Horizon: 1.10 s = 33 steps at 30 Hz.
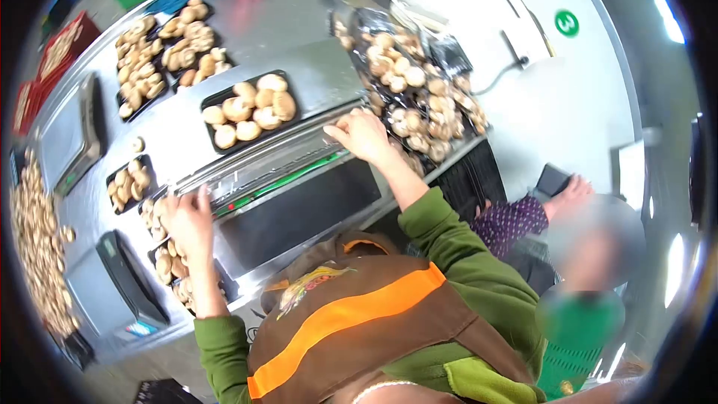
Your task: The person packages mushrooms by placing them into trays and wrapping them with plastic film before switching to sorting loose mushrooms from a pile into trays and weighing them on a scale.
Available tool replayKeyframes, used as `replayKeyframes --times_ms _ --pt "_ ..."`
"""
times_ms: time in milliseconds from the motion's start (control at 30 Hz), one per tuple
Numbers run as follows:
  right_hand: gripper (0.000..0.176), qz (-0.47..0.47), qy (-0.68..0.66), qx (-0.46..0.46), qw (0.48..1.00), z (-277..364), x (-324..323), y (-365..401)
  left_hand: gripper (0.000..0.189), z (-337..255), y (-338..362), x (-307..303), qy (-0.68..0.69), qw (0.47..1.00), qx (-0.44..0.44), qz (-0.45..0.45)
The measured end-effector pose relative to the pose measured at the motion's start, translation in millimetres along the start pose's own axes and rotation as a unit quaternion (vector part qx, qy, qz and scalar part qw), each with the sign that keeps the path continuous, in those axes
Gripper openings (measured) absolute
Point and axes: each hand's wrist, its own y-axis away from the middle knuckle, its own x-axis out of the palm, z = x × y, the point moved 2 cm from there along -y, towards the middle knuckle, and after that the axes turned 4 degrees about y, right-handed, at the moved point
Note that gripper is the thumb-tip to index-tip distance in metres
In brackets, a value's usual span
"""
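Metal rail with a green strip along it runs across the middle of the tabletop, just beyond a dark flat panel. Both hands rest on it, well apart. The left hand is at its 8 o'clock end with fingers stretched forward. The right hand is at its 2 o'clock end with fingers bent down over the edge. Whether either pinches anything cannot be told.

Small trays of mushrooms lie at 7 o'clock of the left hand. Just past the rail, at 11 o'clock, sits a black tray of mushrooms. Farther on, at 10 o'clock, stand more filled trays. A clear bag of mushrooms lies at 1 o'clock of the right hand. At 4 o'clock a co-worker's hand rests on a dark object.
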Motion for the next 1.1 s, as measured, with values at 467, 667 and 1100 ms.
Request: replayKeyframes --times_ms 467,667,1100 --pt "0.030 0.320 -0.862 0.084 0.384 23 -36 -16 0.031 6 -46 -49 0.787 0.448 -0.356 0.232" --pt "0.040 0.042 -0.742 -0.088 0.663 89 -95 -138 0.039 -8 -180 -8 0.664 0.747 -0.032 0.022" --pt "0.054 0.251 -0.268 -0.010 0.930 49 14 -164 0.079 -10 -134 47 0.342 0.899 0.051 0.267"
